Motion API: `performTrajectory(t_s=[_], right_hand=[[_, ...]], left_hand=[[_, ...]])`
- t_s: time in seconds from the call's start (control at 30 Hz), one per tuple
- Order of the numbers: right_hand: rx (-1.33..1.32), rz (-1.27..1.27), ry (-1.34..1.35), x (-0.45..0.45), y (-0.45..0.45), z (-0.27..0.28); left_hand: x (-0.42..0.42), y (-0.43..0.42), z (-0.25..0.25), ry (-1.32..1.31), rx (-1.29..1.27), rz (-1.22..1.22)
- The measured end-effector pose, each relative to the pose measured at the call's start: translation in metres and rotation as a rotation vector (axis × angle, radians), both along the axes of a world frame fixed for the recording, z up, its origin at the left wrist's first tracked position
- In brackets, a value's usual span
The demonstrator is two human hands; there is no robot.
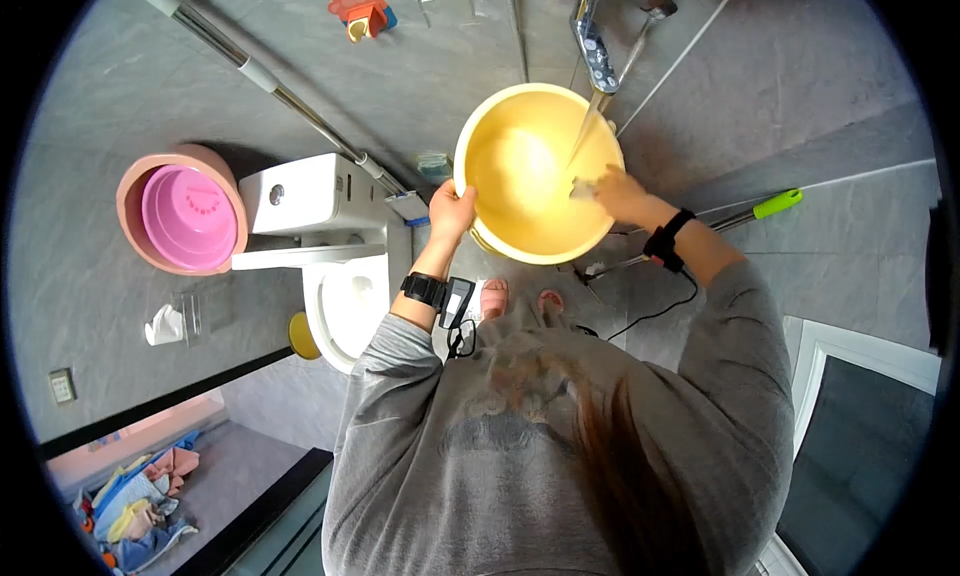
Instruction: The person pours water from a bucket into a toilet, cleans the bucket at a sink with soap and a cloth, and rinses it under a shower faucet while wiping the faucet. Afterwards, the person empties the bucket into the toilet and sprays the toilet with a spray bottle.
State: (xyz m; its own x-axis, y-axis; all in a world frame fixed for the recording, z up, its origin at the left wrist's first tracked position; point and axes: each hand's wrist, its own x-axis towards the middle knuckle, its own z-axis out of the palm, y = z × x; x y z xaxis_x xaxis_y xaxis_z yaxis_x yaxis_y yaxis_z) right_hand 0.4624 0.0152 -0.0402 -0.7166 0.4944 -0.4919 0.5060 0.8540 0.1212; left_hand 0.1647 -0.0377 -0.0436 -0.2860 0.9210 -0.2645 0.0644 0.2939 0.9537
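Gripping a yellow basin (pixel 535 176), left fingers (pixel 464 204) closed; right fingers (pixel 613 190) blurred, can't tell; grey bathroom wall (pixel 440 86).

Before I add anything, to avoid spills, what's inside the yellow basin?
Running water, part of the right hand, and something pale, too blurred to name. Anything the hand covers in the basin is hidden.
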Motion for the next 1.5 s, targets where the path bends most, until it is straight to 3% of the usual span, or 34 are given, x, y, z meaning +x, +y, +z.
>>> performTrajectory(t_s=[0.03, 0.07, 0.13, 0.17, 0.23, 0.27, 0.37, 0.43, 0.47, 0.53, 0.63, 0.77, 0.83, 0.87, 0.93, 0.97, 1.03, 1.13, 1.2, 1.27, 1.33, 1.47, 1.5], right_hand=[[0.179, 0.004, 0.021, 0.008, 0.016, -0.006], [0.183, -0.001, 0.018, 0.01, 0.031, -0.005], [0.285, -0.207, 0.627, 0.008, 0.056, 0.001], [0.288, -0.209, 0.628, 0.005, 0.064, 0.004], [0.254, -0.591, 0.788, -0.009, 0.074, 0.026], [0.252, -0.591, 0.789, -0.013, 0.073, 0.037], [0.087, -0.646, 0.786, -0.023, 0.07, 0.06], [-0.516, -1.108, 0.825, -0.032, 0.065, 0.066], [-0.516, -1.108, 0.825, -0.035, 0.061, 0.065], [-0.765, -1.396, 1.1, -0.04, 0.052, 0.061], [-0.926, -1.439, 1.243, -0.039, 0.049, 0.059], [-0.919, -1.3, 1.163, -0.026, 0.058, 0.049], [-0.985, -1.849, 1.383, -0.033, 0.058, 0.05], [-0.984, -1.85, 1.388, -0.031, 0.057, 0.048], [-0.107, -0.596, 0.632, -0.022, 0.058, 0.042], [-0.103, -0.601, 0.635, -0.031, 0.064, 0.024], [-0.652, -1.401, 1.38, -0.067, 0.08, -0.023], [-0.753, -1.607, 1.351, -0.112, 0.049, 0.033], [-0.757, -1.392, 1.283, -0.125, 0.028, 0.035], [-0.646, -1.138, 1.219, -0.137, 0.001, 0.028], [-0.574, -1.041, 1.079, -0.141, -0.022, 0.03], [-0.646, -0.852, 0.999, -0.118, -0.071, 0.031], [-0.577, -0.7, 0.834, -0.109, -0.078, 0.031]], left_hand=[[-0.003, 0.002, -0.005, 0.08, -0.006, -0.059], [-0.004, 0.003, -0.008, 0.158, -0.013, -0.118], [0.001, 0.002, 0.021, 0.252, -0.009, -0.165], [0.0, 0.003, 0.025, 0.214, -0.054, -0.158], [-0.002, 0.003, 0.029, 0.179, -0.098, -0.151], [-0.002, 0.001, 0.031, 0.22, -0.089, -0.183], [0.0, -0.003, 0.026, 0.287, -0.063, -0.24], [0.005, -0.008, 0.034, 0.416, -0.04, -0.285], [0.007, -0.01, 0.035, 0.416, -0.04, -0.285], [0.009, -0.013, 0.035, 0.421, -0.1, -0.355], [0.01, -0.015, 0.02, 0.462, -0.118, -0.375], [0.014, -0.018, 0.016, 0.445, -0.128, -0.382], [0.015, -0.016, 0.017, 0.453, -0.136, -0.4], [0.017, -0.017, 0.018, 0.456, -0.15, -0.415], [0.025, -0.017, 0.034, 0.471, -0.148, -0.471], [0.028, -0.017, 0.04, 0.484, -0.148, -0.522], [0.033, -0.014, 0.036, 0.484, -0.12, -0.556], [0.034, -0.009, 0.033, 0.473, -0.134, -0.656], [0.029, -0.002, 0.015, 0.002, -0.287, -0.568], [0.032, -0.001, 0.037, -0.082, -0.295, -0.597], [0.038, 0.0, 0.048, -0.273, -0.296, -0.402], [0.033, 0.007, 0.04, -0.27, -0.306, -0.421], [0.034, 0.007, 0.045, -0.204, -0.281, -0.406]])
